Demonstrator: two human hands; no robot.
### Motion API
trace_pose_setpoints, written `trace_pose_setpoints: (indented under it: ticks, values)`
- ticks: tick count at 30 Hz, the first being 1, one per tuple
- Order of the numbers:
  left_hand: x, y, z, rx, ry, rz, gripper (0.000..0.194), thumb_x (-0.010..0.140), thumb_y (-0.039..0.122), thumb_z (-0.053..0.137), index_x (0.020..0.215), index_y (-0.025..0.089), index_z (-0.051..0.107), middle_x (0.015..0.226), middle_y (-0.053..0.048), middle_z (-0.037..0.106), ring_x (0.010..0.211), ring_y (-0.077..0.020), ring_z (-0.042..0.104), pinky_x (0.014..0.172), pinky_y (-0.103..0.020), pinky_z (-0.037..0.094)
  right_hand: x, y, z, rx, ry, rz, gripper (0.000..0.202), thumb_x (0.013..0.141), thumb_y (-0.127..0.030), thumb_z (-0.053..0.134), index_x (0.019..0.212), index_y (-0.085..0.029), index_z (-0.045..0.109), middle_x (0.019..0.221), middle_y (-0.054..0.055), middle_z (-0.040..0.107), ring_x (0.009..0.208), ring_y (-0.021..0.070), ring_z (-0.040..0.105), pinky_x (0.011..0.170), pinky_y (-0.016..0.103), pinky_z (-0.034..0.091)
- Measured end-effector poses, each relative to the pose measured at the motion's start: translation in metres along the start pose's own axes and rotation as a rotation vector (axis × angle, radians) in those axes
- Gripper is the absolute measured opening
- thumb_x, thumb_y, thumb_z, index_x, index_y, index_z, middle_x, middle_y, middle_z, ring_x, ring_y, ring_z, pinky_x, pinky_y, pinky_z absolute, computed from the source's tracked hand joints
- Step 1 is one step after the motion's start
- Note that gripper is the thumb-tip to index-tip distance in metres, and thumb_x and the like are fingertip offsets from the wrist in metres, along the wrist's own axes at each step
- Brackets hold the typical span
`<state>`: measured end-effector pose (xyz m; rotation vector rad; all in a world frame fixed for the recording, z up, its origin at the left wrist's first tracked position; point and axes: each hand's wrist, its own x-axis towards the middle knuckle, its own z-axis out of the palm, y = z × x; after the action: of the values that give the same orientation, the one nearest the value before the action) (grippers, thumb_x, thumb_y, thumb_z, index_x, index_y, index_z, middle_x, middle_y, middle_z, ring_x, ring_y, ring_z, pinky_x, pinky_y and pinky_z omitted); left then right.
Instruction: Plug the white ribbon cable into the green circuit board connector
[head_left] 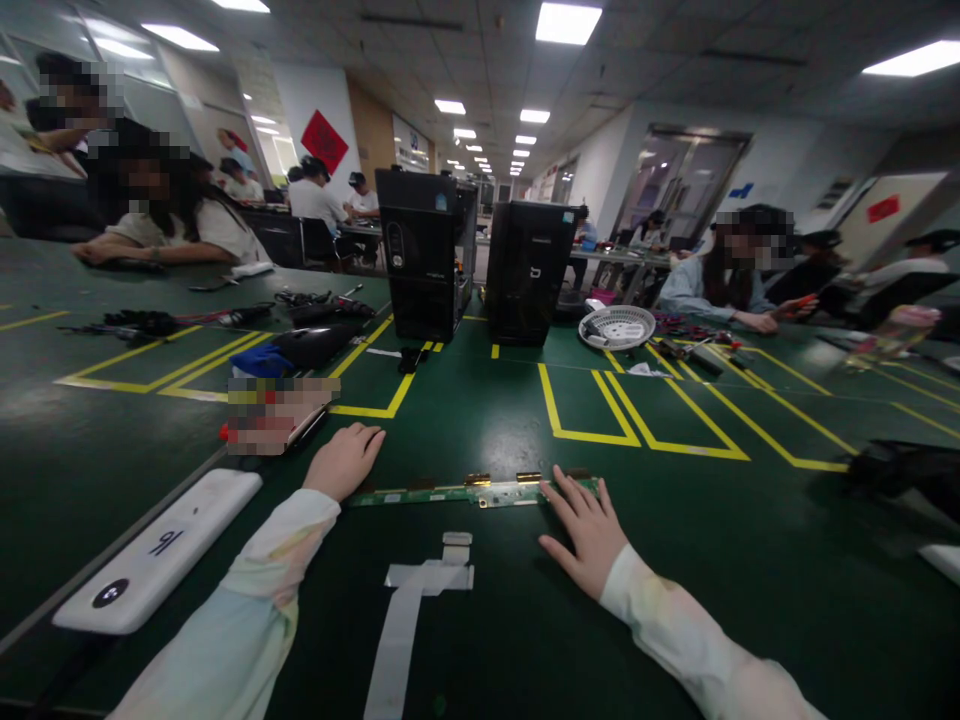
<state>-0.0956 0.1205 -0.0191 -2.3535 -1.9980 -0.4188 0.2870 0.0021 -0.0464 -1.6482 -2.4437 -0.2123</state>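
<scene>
One slim, gold-tabbed green circuit strip (pixel 431 495); right grip (pixel 586 525) splayed open; left grip (pixel 345 462) curled, hold unclear.

Circuit board (pixel 499 494) tabs (pixel 529 477) glossy, metallic; tabletop (pixel 465 430) smooth.

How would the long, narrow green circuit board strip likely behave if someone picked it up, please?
The long, narrow green circuit board strip is probably light, being so thin. It may bow if lifted by one end, given its slender length. The small, amber-coloured flat tabs along its far edge look delicate and might crease if pressed.
</scene>
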Motion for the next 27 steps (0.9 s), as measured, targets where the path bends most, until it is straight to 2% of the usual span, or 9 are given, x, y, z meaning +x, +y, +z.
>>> trace_pose_setpoints:
  ticks: [7,15,23,27]
  values:
    - [0.0,0.0,0.001,0.013,0.001,0.016,0.054,0.093,0.044,0.023,0.114,0.015,0.063,0.112,-0.012,0.063,0.104,-0.0245,0.058,0.095,-0.037,0.043,0.003,-0.016,-0.007,0.028,-0.015,-0.017,0.066,0.089,-0.061,0.038,0.141,-0.02,0.044,0.146,0.016,0.038,0.128,0.0321,0.042,0.109,0.063,0.018]
    - [0.001,-0.001,0.001,0.002,-0.004,0.019,0.054,0.093,0.045,0.024,0.115,0.015,0.064,0.111,-0.012,0.063,0.103,-0.0248,0.058,0.091,-0.037,0.046,-0.002,-0.02,-0.013,0.041,-0.074,0.025,0.066,0.088,-0.06,0.042,0.14,-0.019,0.045,0.145,0.016,0.041,0.125,0.0349,0.042,0.099,0.054,0.038]
    - [-0.001,0.001,0.0,-0.011,0.012,0.024,0.052,0.093,0.043,0.025,0.115,0.016,0.064,0.111,-0.013,0.063,0.104,-0.0262,0.058,0.092,-0.04,0.046,-0.003,-0.017,-0.007,0.06,-0.053,0.024,0.064,0.089,-0.058,0.042,0.141,-0.021,0.044,0.146,0.014,0.039,0.128,0.0341,0.039,0.101,0.054,0.037]
    - [-0.01,0.017,-0.012,-0.043,0.032,0.097,0.049,0.094,0.039,0.027,0.119,0.014,0.061,0.119,-0.013,0.06,0.112,-0.0259,0.054,0.098,-0.04,0.042,-0.004,-0.011,-0.003,0.087,0.027,-0.069,0.059,0.091,-0.053,0.042,0.14,-0.021,0.045,0.148,0.013,0.036,0.133,0.0325,0.033,0.106,0.053,0.032]
